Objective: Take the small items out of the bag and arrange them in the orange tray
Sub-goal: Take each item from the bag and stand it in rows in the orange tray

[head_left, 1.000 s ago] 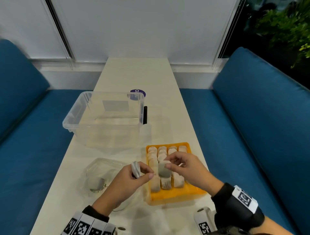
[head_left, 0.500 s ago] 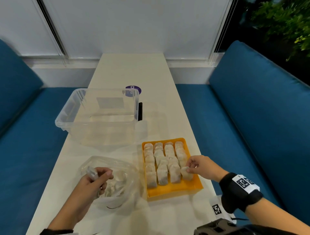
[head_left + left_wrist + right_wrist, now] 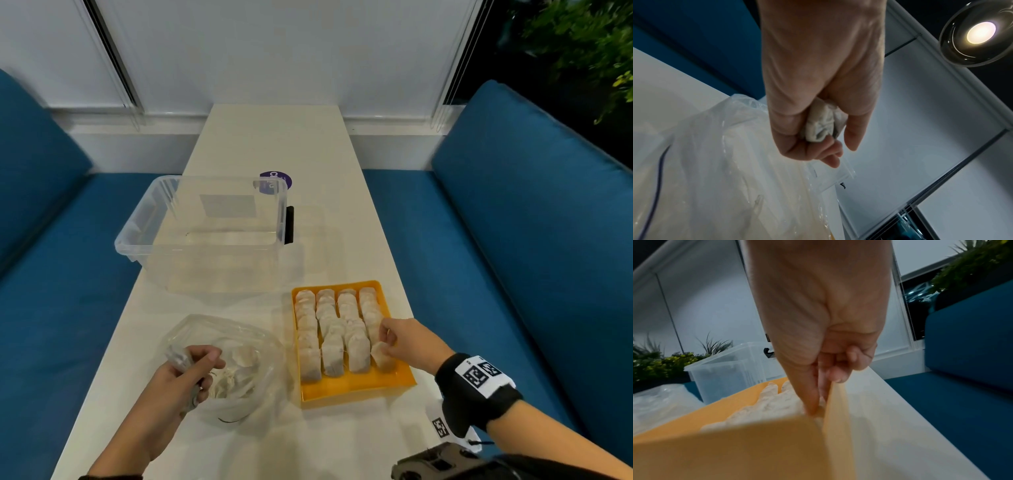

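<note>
Your right hand (image 3: 406, 339) has slid down the tray (image 3: 356, 389) since a half-second ago, pinching a sachet (image 3: 381, 356) into the right-hand row. Your left hand (image 3: 185, 373) clutches the bag (image 3: 239, 330). Sachets look light, soft, tearable: pinch edges gently.

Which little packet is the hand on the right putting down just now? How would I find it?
Find the orange tray near the table's front. Follow its rightmost row to the nearest end. That tea bag sits tilted, pinched by the right hand.
</note>
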Motion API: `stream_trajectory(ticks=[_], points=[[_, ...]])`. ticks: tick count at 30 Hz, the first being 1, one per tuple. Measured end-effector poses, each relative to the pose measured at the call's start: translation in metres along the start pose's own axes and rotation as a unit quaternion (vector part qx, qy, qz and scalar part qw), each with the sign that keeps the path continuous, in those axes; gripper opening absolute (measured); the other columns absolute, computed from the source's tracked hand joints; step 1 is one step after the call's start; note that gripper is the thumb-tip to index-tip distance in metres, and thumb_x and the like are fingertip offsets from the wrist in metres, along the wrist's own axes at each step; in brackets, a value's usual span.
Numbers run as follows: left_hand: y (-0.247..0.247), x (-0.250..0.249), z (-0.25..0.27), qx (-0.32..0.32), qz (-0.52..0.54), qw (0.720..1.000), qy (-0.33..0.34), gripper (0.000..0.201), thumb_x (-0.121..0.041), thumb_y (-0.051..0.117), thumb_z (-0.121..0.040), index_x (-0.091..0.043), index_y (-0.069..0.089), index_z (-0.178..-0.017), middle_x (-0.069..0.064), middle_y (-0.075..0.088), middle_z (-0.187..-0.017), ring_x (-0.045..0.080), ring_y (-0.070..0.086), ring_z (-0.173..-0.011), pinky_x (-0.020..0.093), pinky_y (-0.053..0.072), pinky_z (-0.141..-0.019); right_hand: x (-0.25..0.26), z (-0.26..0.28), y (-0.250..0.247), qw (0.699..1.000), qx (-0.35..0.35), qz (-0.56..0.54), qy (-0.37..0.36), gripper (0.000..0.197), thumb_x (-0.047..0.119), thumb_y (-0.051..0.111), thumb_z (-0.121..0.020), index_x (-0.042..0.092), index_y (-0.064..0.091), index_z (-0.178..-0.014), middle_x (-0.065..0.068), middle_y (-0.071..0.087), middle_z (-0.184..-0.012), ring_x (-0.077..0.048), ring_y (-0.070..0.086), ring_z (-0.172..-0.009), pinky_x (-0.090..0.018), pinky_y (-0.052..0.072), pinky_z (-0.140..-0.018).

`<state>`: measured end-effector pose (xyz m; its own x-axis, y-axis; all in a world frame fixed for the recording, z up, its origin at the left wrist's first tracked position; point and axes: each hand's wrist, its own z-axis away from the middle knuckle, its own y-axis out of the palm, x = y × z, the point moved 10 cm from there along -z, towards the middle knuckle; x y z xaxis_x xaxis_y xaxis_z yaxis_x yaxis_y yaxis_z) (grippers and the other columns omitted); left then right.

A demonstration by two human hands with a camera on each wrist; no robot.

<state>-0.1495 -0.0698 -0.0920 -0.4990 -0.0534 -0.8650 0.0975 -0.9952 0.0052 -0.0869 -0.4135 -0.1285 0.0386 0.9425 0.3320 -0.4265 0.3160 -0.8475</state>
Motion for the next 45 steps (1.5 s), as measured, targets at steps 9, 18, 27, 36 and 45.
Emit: stream_trajectory(ticks=[9, 18, 27, 36, 45], points=[[0.011, -0.010, -0.002, 0.016, 0.051, 0.998, 0.014, 0.017, -0.018, 0.054, -0.089, -0.012, 0.054, -0.105, 0.011, 0.061, -0.084, 0.016, 0.043, -0.062, 0.029, 0.038, -0.059, 0.007, 0.007, -0.027, 0.993, -0.119, -0.001, -0.028, 0.012, 0.016, 0.054, -0.091, 0.025, 0.046, -0.091, 0.006, 0.050, -0.099, -0.013, 0.055, -0.086, -0.018, 0.046, -0.073], [0.041, -0.021, -0.002, 0.051, 0.017, 0.998, 0.033, 0.014, -0.012, 0.042, -0.094, -0.006, 0.055, -0.093, 0.008, 0.062, -0.078, 0.017, 0.043, -0.061, 0.030, 0.036, -0.058, 0.094, 0.034, -0.066, 0.965, -0.160, -0.161, -0.135, 0.009, 0.019, 0.058, -0.090, 0.026, 0.054, -0.086, 0.013, 0.056, -0.084, -0.003, 0.050, -0.069, -0.008, 0.042, -0.065], [0.066, -0.039, 0.011, 0.118, -0.070, 0.986, 0.096, 0.016, -0.018, 0.053, -0.092, -0.006, 0.063, -0.099, -0.001, 0.066, -0.067, 0.006, 0.044, -0.053, 0.015, 0.037, -0.050, 0.176, 0.038, -0.027, 0.939, 0.015, -0.284, -0.192, 0.024, 0.048, 0.061, -0.085, 0.028, 0.064, -0.098, 0.013, 0.065, -0.090, -0.004, 0.058, -0.076, -0.016, 0.047, -0.069], [0.066, -0.041, 0.013, 0.134, -0.132, 0.973, 0.130, 0.026, -0.023, 0.057, -0.090, -0.027, 0.074, -0.071, -0.008, 0.042, -0.051, 0.003, 0.036, -0.051, 0.012, 0.032, -0.049, 0.181, 0.035, -0.034, 0.885, 0.016, -0.424, -0.195, 0.006, 0.019, 0.070, -0.083, 0.016, 0.066, -0.087, 0.007, 0.059, -0.072, 0.000, 0.052, -0.062, -0.013, 0.041, -0.055], [0.067, -0.042, 0.011, 0.132, -0.074, 0.980, 0.125, 0.032, -0.014, 0.068, -0.081, -0.029, 0.059, -0.107, -0.009, 0.065, -0.071, 0.005, 0.047, -0.054, 0.014, 0.042, -0.053, 0.158, 0.024, -0.016, 0.836, 0.058, -0.537, -0.097, 0.005, 0.016, 0.063, -0.089, 0.012, 0.061, -0.090, -0.002, 0.060, -0.064, -0.010, 0.055, -0.056, -0.018, 0.045, -0.053]])
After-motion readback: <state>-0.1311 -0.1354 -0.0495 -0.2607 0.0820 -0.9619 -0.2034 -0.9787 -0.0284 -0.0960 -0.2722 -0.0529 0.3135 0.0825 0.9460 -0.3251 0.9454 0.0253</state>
